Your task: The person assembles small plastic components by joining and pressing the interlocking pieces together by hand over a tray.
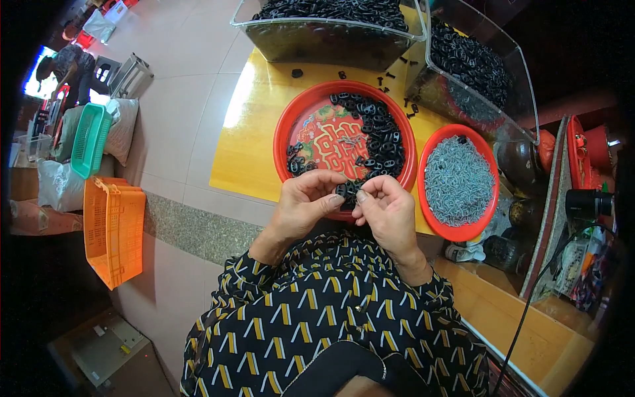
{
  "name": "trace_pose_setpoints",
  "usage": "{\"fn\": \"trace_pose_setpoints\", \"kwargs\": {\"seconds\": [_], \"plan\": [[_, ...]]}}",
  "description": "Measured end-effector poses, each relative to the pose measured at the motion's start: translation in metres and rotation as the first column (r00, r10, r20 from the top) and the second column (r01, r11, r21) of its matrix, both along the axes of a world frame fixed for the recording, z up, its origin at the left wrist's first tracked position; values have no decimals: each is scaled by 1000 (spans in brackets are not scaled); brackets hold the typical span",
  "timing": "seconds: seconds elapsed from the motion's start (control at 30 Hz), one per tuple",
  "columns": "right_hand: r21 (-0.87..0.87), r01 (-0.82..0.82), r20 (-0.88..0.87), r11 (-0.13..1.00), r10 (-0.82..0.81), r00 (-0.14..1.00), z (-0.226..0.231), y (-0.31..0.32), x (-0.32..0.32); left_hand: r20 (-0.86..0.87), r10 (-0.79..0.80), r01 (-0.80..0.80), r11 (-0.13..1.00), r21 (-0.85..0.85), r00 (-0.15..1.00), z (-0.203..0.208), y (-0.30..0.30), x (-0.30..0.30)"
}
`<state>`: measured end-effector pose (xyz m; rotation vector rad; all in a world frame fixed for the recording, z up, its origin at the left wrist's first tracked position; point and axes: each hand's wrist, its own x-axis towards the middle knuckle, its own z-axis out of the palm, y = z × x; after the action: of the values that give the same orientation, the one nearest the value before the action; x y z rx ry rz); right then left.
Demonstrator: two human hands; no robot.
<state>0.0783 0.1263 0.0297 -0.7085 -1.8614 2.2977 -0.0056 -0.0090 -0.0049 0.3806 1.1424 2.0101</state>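
Observation:
My left hand (305, 204) is closed in a pinch over the near rim of a round red tray (280, 132), its thumb and forefinger on a small black plastic piece with two holes (341, 190). Close beside it, my right hand (389, 213) has its thumb and fingertips pressed together; whatever is between them is too small to make out. Many similar black pieces (383, 139) are heaped along the tray's right side, with a smaller cluster (297, 162) at the left. A few silvery screws (348, 140) lie on its patterned bottom.
Right of the tray, a red basin (490, 218) holds a pile of silvery screws (459, 178). Two clear bins (324, 46) (493, 116) of black pieces stand at the back of the yellow table (241, 165). Orange (116, 231) and green baskets (90, 140) are at left; a person (76, 69) bends far off.

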Motion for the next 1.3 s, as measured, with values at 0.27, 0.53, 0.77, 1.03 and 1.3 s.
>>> {"fn": "trace_pose_setpoints", "kwargs": {"seconds": [0.27,0.53,0.77,1.03,1.3], "plan": [[6,10,3,1000,-10,1000,2,-1,0,-34,-17,15,999,-48,999,3,-1,2],[-9,-12,17,1000,12,1000,2,0,1,-60,-46,43,998,-54,997,8,3,5],[-25,-24,36,999,25,999,5,1,2,-96,-39,32,997,-65,995,3,4,7],[-63,-43,20,997,45,999,4,4,2,-59,-56,51,995,-89,997,9,5,8],[-129,-87,-39,988,82,996,-5,8,4,-82,-40,32,995,-94,996,6,5,10]]}}
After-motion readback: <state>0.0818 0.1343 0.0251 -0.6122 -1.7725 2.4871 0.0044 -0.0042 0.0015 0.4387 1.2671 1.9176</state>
